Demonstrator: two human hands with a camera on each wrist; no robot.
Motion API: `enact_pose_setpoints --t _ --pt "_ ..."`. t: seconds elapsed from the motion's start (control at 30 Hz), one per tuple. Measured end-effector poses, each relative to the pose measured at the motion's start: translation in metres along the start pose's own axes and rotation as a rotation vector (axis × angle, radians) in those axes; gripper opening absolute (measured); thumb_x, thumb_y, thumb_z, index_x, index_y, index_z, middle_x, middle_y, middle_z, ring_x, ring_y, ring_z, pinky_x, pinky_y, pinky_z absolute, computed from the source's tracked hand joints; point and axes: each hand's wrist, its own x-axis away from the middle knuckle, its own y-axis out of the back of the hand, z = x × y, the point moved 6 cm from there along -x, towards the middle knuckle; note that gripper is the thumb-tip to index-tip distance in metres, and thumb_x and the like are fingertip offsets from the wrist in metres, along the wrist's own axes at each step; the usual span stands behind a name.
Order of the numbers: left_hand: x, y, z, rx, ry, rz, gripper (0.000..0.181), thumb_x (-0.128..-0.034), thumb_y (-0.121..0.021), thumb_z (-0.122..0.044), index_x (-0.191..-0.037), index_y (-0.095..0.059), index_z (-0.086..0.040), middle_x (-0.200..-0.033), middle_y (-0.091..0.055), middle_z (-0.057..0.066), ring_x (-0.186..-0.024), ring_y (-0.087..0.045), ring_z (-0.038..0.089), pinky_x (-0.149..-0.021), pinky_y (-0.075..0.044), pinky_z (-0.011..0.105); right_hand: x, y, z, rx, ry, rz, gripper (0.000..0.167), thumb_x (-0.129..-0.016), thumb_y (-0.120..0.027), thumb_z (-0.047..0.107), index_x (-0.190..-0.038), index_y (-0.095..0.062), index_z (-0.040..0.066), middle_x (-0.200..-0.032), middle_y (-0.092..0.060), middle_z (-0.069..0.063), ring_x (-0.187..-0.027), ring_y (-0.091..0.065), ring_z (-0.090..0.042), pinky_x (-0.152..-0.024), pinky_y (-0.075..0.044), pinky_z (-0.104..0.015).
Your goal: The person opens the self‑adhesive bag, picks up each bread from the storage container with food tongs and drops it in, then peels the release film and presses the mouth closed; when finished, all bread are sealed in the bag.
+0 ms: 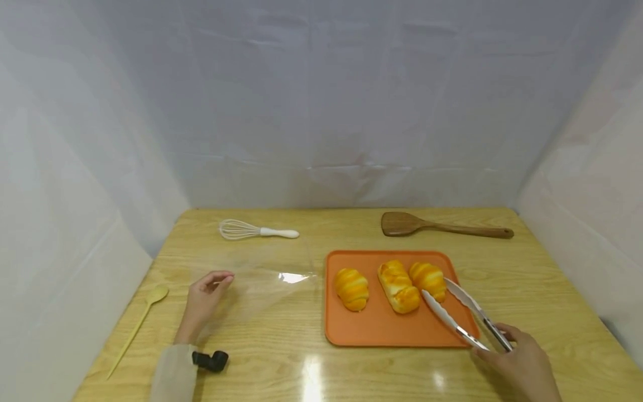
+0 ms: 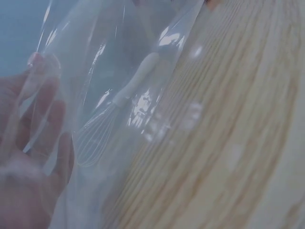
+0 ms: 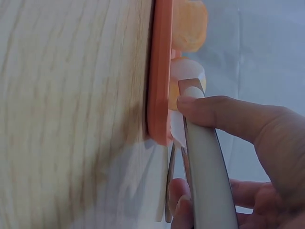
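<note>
- My right hand [image 1: 519, 363] grips one pair of metal tongs [image 1: 447, 318], my thumb pressed against one arm and my fingers at the other, the two arms parted
- The tongs slant from my hand at the near right toward the far left, their long axis crossing the near right corner of the orange tray [image 1: 387, 334], tips pointing away from me
- Their tips stand one on each side of the right-hand bread [image 1: 428, 279]; whether both touch it I cannot tell
- My left hand [image 1: 207, 296] pinches a piece of clear plastic film [image 1: 291, 277] between thumb and fingers; the film spreads rightward above the table [image 1: 377, 374], and I cannot tell if it is a bag or a sheet
- I count three breads on the one tray: the left bread [image 1: 351, 289] near its left side, then the long middle bread [image 1: 398, 286] and the right-hand one close together, all with their far ends leaning left
- Three more utensils lie around, one of each: a white whisk [image 1: 276, 232], wires leftward; a wooden spatula [image 1: 402, 224], blade leftward; a yellow-green spoon [image 1: 138, 326], bowl away from me
- One black strap piece [image 1: 213, 362] sits at my left cuff
</note>
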Motion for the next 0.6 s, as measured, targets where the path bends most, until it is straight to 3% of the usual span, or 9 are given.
enact_pose_setpoints --t 0.2,0.37,0.6 --pt "0.0013 0.0 -0.0006 0.04 -0.056 0.034 0.02 -0.0947 -0.064 -0.013 -0.104 -0.068 0.005 -0.096 -0.07 -0.014 -0.087 -0.063 -0.008 -0.076 -0.051 0.009 -0.0022 -0.0002 0.0006 -0.02 -0.006 -0.003 0.081 -0.074 -0.083 0.043 -0.129 -0.054 -0.008 -0.121 -0.06 -0.032 -0.102 -0.061 -0.04 -0.074 -0.049 -0.041" --pt "-0.0002 -0.0005 -0.0003 0.023 -0.055 0.028 0.027 -0.0951 -0.063 -0.009 -0.106 -0.062 0.016 -0.094 -0.068 -0.023 -0.086 -0.062 -0.01 -0.074 -0.051 0.008 -0.0012 0.0008 0.0012 -0.016 0.006 -0.024 0.078 -0.074 -0.083 0.042 -0.128 -0.056 -0.007 -0.12 -0.061 -0.03 -0.103 -0.061 -0.043 -0.077 -0.05 -0.045" --pt "-0.0001 -0.0011 -0.0029 0.026 -0.069 0.016 0.021 -0.0933 -0.062 0.001 -0.105 -0.061 0.018 -0.092 -0.068 -0.022 -0.084 -0.063 -0.008 -0.073 -0.051 0.009 0.0004 0.0047 -0.0014 -0.07 -0.026 -0.054 0.079 -0.075 -0.083 0.041 -0.132 -0.053 -0.005 -0.123 -0.06 -0.03 -0.088 -0.062 -0.028 -0.067 -0.044 -0.03"
